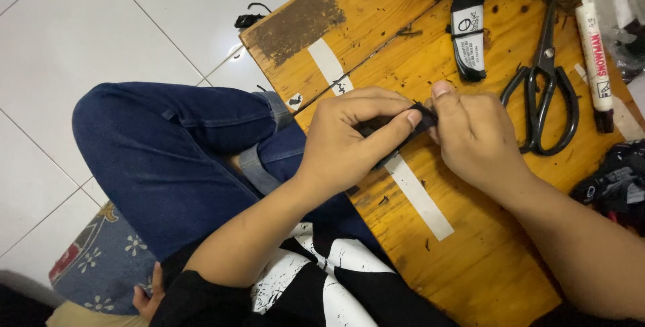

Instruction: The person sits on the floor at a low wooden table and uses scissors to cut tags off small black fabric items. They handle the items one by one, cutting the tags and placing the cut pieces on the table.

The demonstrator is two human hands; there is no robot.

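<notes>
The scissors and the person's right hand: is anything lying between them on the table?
Nothing but bare yellow table separates the black scissors from the right hand, in the head view.

Bright even light, soft shadows, sharp focus.

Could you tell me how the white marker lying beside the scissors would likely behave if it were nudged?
The white marker is a round barrel lying flat on the wooden board, so it would probably roll sideways. It lies close to the black scissors, which might stop it. It looks slim and rigid, so likely light.
</notes>
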